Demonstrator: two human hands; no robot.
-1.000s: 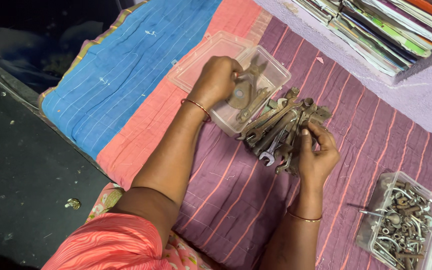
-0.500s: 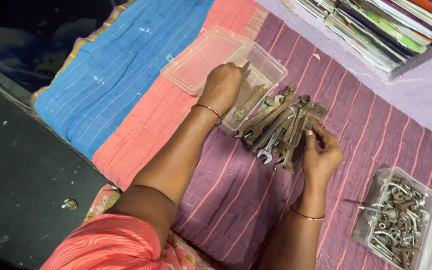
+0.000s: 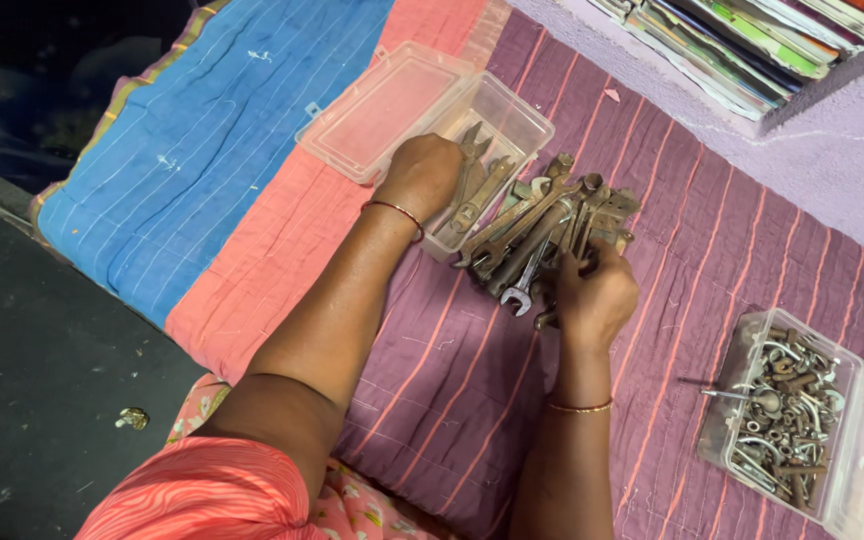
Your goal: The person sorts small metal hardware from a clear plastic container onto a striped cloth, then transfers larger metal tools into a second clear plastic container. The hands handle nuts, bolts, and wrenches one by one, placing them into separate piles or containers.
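The left hand [image 3: 422, 175] rests at the near edge of the clear rectangular plastic box [image 3: 517, 120], its fingers curled down into the box over the rusty flat wrenches [image 3: 477, 185] lying inside. The knuckles hide the fingertips, so whether they actually grip one of those wrenches cannot be told. The box's hinged clear lid [image 3: 382, 105] lies open flat on the side away from the pile, on the pink band of the striped quilted cloth [image 3: 452, 380].

The right hand [image 3: 594, 295] is closed on the near side of the heap of worn open-ended steel spanners [image 3: 542, 230], fingers folded around several shanks. The heap lies on the purple band of the cloth, touching the box's near right corner.

A second clear plastic tub of bolts, nuts and hooks [image 3: 787, 420] stands well apart, beyond the right forearm. Stacked books [image 3: 752, 40] sit on the lilac ledge above.
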